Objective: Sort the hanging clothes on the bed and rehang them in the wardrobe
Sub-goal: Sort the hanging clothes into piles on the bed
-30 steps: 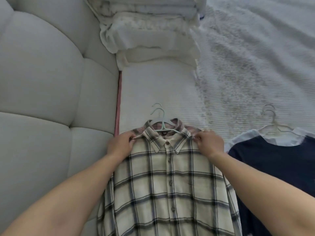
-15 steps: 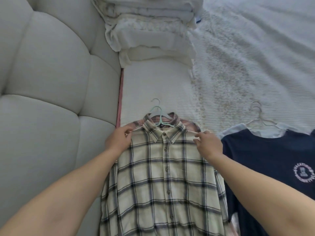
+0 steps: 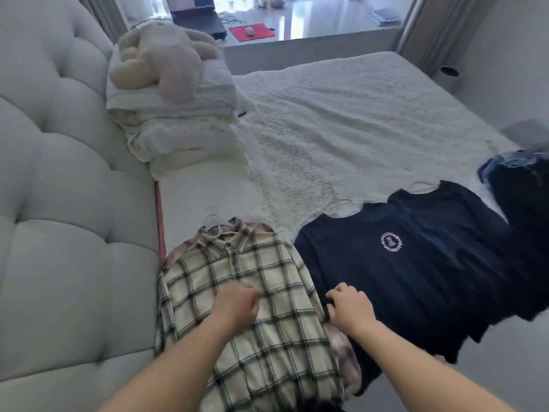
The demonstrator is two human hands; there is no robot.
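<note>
A cream plaid shirt [image 3: 267, 278] on a pale teal hanger [image 3: 214, 226] lies flat on the bed [image 3: 341, 129], on top of a pinkish garment [image 3: 341, 343]. My left hand [image 3: 237, 304] hovers over the shirt's front, its fingers curled in a loose fist with no fabric visibly in them. My right hand [image 3: 350, 307] has its fingers curled at the shirt's right edge, where it meets the sleeve of a navy logo T-shirt [image 3: 386, 278]; which cloth it grips is unclear. A second dark T-shirt [image 3: 460, 221] on a white hanger overlaps the navy one.
A padded headboard [image 3: 59, 203] runs along the left. Folded bedding [image 3: 178, 120] with a plush toy [image 3: 169, 60] on top sits at the bed's far left. More dark garments [image 3: 523, 203] lie at the right edge. A desk with a laptop [image 3: 196, 22] stands beyond.
Both hands have let go of the plaid shirt's shoulders and moved down toward me. The view has tilted up and right, showing more of the bed.
</note>
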